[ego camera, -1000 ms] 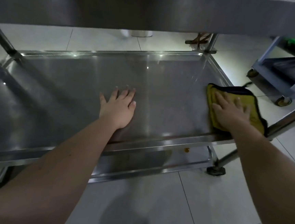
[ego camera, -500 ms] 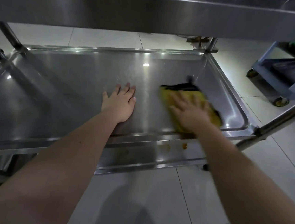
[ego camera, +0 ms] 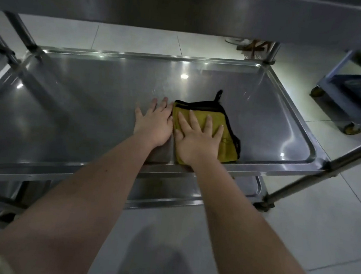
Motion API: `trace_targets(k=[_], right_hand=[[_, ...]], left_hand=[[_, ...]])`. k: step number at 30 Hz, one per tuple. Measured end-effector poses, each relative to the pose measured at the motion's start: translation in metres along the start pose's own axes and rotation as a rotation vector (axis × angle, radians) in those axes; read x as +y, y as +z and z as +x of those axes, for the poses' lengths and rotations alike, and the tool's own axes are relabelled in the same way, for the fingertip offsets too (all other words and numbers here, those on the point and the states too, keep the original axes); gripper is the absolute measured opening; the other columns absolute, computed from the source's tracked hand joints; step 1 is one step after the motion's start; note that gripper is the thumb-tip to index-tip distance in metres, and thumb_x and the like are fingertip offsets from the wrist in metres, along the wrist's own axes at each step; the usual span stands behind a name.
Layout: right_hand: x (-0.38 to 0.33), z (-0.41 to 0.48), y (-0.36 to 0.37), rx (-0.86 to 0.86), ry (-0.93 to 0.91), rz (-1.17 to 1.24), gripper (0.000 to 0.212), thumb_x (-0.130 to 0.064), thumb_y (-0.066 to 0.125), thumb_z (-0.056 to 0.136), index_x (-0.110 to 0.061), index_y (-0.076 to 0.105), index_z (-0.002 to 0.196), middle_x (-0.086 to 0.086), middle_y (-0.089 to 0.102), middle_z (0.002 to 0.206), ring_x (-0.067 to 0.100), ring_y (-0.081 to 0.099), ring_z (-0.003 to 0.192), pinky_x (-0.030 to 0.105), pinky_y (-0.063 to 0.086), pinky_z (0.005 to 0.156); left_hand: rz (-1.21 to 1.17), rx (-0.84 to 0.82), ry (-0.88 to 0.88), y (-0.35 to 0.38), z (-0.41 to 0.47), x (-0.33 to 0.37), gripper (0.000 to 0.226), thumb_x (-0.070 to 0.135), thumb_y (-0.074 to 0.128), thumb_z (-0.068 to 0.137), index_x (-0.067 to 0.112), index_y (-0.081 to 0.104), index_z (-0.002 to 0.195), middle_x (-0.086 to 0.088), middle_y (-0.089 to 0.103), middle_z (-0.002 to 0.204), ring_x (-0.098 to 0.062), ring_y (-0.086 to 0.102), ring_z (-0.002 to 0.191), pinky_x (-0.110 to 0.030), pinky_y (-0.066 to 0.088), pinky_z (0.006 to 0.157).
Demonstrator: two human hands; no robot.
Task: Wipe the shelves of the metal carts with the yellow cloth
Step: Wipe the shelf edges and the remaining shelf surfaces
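A person's right hand [ego camera: 198, 139] presses the yellow cloth [ego camera: 215, 131] flat, fingers spread, on the metal cart's middle shelf [ego camera: 79, 106]; the left hand [ego camera: 154, 123] rests open just beside it.

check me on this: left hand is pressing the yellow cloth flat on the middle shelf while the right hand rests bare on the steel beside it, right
Not quite: the hands are swapped. In the head view the right hand presses the yellow cloth flat on the middle shelf, while the left hand rests bare on the steel beside it.
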State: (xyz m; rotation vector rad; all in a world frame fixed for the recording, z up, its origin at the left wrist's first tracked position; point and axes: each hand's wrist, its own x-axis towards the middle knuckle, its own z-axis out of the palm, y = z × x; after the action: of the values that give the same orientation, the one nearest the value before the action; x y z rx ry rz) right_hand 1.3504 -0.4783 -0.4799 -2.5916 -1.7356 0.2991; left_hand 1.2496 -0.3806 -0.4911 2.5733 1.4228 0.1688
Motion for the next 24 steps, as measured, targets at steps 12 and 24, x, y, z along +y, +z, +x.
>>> trace_targets(k=[12, 24], right_hand=[[-0.006, -0.001, 0.002, 0.014, 0.023, 0.007, 0.056, -0.06, 0.007, 0.099, -0.048, -0.008, 0.151, -0.004, -0.02, 0.162, 0.035, -0.017, 0.148, 0.062, -0.01, 0.115], [-0.183, -0.01, 0.019, -0.053, -0.023, 0.019, 0.059, -0.053, 0.013, 0.1, -0.04, -0.006, 0.154, -0.002, -0.018, 0.162, 0.045, -0.018, 0.145, 0.07, -0.013, 0.107]], left_hand=[[0.12, -0.067, -0.19, -0.054, -0.039, -0.194, 0.049, 0.04, 0.026, 0.105, 0.033, 0.024, 0.153, 0.005, 0.012, 0.164, -0.025, 0.004, 0.151, -0.056, 0.006, 0.118], [0.154, -0.03, -0.18, -0.047, -0.046, -0.203, 0.049, 0.043, 0.015, 0.105, 0.04, 0.014, 0.153, 0.011, 0.008, 0.164, -0.021, 0.008, 0.151, -0.061, 0.001, 0.116]])
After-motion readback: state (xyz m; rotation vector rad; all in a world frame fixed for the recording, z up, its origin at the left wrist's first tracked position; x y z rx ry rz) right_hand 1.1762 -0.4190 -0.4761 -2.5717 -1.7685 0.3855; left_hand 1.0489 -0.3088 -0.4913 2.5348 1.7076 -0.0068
